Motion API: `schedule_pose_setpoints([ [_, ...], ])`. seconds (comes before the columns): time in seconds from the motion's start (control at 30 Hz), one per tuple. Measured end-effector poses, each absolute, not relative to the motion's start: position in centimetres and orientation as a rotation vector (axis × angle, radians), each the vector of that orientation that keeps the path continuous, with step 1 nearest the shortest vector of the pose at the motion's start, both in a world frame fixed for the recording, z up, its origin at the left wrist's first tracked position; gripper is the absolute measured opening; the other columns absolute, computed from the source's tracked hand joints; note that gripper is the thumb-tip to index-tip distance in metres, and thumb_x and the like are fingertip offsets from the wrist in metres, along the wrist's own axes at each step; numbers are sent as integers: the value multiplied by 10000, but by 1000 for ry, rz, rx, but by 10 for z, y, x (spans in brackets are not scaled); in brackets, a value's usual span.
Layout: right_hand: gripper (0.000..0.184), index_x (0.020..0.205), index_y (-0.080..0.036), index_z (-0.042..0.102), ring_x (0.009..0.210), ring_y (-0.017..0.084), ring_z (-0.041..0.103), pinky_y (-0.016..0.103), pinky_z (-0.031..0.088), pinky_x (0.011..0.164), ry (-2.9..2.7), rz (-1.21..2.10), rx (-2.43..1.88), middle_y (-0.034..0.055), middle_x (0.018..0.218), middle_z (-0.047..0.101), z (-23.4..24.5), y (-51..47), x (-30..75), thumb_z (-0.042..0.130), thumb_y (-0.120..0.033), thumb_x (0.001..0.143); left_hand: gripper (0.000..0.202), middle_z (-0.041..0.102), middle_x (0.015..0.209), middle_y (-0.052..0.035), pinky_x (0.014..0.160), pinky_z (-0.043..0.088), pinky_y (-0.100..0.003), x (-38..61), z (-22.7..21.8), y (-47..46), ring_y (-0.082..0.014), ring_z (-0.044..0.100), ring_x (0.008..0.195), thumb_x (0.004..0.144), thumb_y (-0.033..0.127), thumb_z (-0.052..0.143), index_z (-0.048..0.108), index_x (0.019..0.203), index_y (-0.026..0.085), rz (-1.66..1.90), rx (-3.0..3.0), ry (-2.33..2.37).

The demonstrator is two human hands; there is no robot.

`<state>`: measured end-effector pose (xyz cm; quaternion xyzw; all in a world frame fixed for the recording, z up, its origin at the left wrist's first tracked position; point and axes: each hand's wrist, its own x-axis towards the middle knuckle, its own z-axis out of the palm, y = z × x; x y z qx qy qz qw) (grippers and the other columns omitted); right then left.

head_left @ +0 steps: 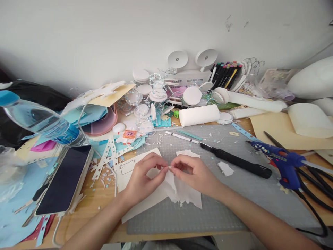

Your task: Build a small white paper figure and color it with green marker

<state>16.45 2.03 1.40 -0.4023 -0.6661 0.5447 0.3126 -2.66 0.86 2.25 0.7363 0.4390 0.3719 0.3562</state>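
Torn paper, held at the fingertips of two hands

Clock directions read from the hands, 12 being the wall side.
- Left hand (148,175): one; thumb and fingers pinched on the paper's upper edge.
- Right hand (194,173): one; likewise pinched, its fingertips just beside the left's.
- Paper (170,185): white, one piece; hangs between the hands, lower edge ragged.
- Sheet (142,210): pale, under the left hand; a drawn outline toward 10 o'clock.
- Mat (192,222): grey, gridded; beneath the work, on a wooden desk (88,222).
- Scrap (225,169): white, at 3 o'clock, near the right hand.
- Phone (66,180): dark screen, at 9 o'clock.
- Glue gun (284,163): blue, at 3 o'clock, beyond the scrap.
- Black tool (236,159): slender, lying at 2 o'clock.
- Bottle (49,119): clear, blue cap, at 10 o'clock.
- Roll (199,115): white cylinder, at 1 o'clock.
- Markers (225,76): a bundle, farther off at 1 o'clock.
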Motion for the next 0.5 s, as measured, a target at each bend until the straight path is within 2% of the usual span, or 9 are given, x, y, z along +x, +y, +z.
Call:
schedule_pose_setpoints([
  [0.27, 86, 805, -220, 573, 685, 132, 553, 265, 454, 659, -1976, 1040, -1046, -4, 748, 590, 15, 17, 162, 539, -152, 845, 81, 589, 808, -41, 692, 454, -267, -27, 21, 6, -149, 552, 762, 872, 137, 526, 597, 849, 169, 945, 2069, 1110],
  [0.5, 100, 810, -215, 564, 691, 133, 542, 267, 443, 656, -2049, 910, -991, -1, 732, 562, 16, 18, 164, 527, -132, 852, 81, 603, 827, -46, 715, 447, -278, -27, 19, 5, -158, 560, 783, 866, 130, 528, 601, 867, 167, 924, 2144, 1109],
])
